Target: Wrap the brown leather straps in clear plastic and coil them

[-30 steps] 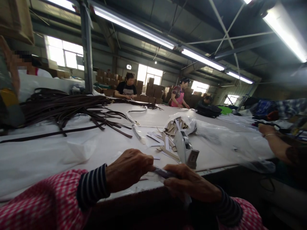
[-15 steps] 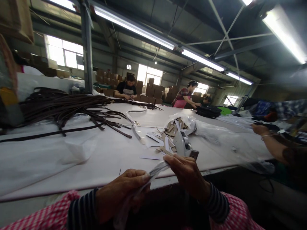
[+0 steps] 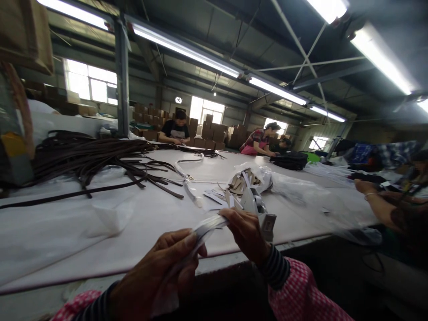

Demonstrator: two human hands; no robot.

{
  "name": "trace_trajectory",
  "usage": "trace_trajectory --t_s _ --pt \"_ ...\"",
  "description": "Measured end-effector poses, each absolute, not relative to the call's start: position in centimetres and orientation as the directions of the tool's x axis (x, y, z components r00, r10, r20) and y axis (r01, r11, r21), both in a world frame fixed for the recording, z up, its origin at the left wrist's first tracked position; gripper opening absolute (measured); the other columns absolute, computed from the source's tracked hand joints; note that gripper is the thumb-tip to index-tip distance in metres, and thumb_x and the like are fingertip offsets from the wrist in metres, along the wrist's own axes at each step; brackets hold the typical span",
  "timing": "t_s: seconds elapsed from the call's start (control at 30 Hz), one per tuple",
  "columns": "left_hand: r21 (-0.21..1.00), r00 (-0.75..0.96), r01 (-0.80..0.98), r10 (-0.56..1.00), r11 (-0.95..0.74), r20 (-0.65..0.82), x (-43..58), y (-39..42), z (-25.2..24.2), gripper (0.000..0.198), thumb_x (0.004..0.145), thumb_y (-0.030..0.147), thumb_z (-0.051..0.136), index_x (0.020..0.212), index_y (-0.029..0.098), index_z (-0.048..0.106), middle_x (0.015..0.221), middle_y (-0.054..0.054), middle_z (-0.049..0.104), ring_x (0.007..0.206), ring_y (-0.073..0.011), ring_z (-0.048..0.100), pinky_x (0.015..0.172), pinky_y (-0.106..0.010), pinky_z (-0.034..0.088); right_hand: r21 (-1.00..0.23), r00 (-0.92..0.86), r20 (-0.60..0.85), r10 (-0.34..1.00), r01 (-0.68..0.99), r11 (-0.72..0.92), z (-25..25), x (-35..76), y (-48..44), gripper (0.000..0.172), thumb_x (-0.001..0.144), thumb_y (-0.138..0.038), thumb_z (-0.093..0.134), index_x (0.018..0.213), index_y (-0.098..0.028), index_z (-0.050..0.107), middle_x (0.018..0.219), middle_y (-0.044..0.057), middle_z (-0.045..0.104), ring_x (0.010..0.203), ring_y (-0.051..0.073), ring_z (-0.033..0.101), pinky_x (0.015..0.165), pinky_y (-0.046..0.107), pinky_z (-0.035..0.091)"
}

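A clear plastic-wrapped strip (image 3: 209,226) stretches between my two hands over the near table edge. My left hand (image 3: 167,256) pinches it with thumb and fingers, and its lower end hangs down beneath the palm. The far end is gripped by the closed fingers of my right hand (image 3: 245,229). Just beyond my right hand stands a grey tape dispenser (image 3: 252,200). Beside it, beige and white strips (image 3: 239,185) spill from an open plastic bag. Another wrapped strip with a buckle (image 3: 190,185) lies farther left.
Dark brown straps (image 3: 90,154) are heaped on the white table (image 3: 140,232) at the left. Clear plastic sheeting (image 3: 304,196) covers part of the right side. Another person's hand (image 3: 366,187) is at the far right. Two people work across the table near black cloth (image 3: 289,160).
Both my hands have moved left and the right one slightly up, with the strip between them now more spread in view. The person in the pink apron has bent lower.
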State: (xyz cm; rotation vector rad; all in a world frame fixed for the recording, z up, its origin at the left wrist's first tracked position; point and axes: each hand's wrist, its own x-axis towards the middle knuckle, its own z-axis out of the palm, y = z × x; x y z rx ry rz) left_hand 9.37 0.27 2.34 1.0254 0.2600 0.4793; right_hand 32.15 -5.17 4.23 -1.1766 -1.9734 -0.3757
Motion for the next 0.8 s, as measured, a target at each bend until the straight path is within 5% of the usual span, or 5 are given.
trace_trajectory --t_s 0.3,0.43,0.57,0.67,0.8 --pt "0.773 0.586 -0.583 0.789 0.25 0.186 9.7 1.7 5.9 0.03 0.082 0.036 0.084 0.1 0.014 0.075 0.079 -0.002 0.069 0.054 -0.0055 0.052 0.049 -0.016 0.044 -0.936 -0.039 0.279 0.96 0.212 0.281 -0.1 25.9 -3.4 0.045 0.101 -0.06 0.051 0.09 -0.017 0.059 0.062 -0.003 0.053 0.051 0.01 0.046 0.05 0.021 0.037" --pt "0.866 0.368 -0.495 0.886 -0.07 0.282 11.4 1.9 4.0 0.031 0.085 0.038 0.079 0.107 0.016 0.076 0.085 -0.005 0.075 0.06 -0.0133 0.061 0.054 -0.024 0.052 -0.992 -0.178 0.087 0.98 0.079 0.102 -2.3 24.4 -5.4 0.059 0.093 -0.073 0.053 0.09 -0.015 0.061 0.058 0.0 0.057 0.046 0.011 0.05 0.045 0.021 0.036" --pt "0.856 0.276 -0.252 0.814 -0.452 0.511 12.9 2.4 1.0 0.022 0.085 0.035 0.076 0.1 0.018 0.078 0.091 -0.01 0.078 0.08 -0.0262 0.073 0.08 -0.037 0.059 -0.92 -0.295 0.15 0.944 0.308 0.242 -1.1 24.4 -8.2 0.059 0.098 -0.071 0.046 0.082 -0.017 0.065 0.077 0.006 0.064 0.07 0.017 0.059 0.066 0.027 0.046" --pt "0.77 0.419 -0.168 0.663 -0.615 0.62 12.3 3.3 -0.8 0.023 0.088 0.038 0.073 0.103 0.02 0.077 0.097 -0.014 0.076 0.09 -0.0288 0.072 0.089 -0.039 0.057 -0.855 -0.362 0.146 0.921 0.422 0.301 0.5 25.8 -10.1 0.058 0.101 -0.068 0.041 0.087 -0.019 0.069 0.08 0.005 0.061 0.075 0.016 0.056 0.071 0.028 0.044" --pt "0.717 0.727 -0.109 0.436 -0.688 0.53 9.5 3.8 -3.0 0.037 0.076 0.045 0.084 0.105 0.023 0.078 0.086 -0.013 0.073 0.08 -0.0279 0.066 0.086 -0.037 0.054 -0.945 -0.161 -0.129 0.979 0.318 -0.072 2.9 28.4 -11.6 0.045 0.095 -0.06 0.06 0.09 -0.015 0.068 0.06 -0.002 0.054 0.05 0.009 0.044 0.048 0.021 0.031"
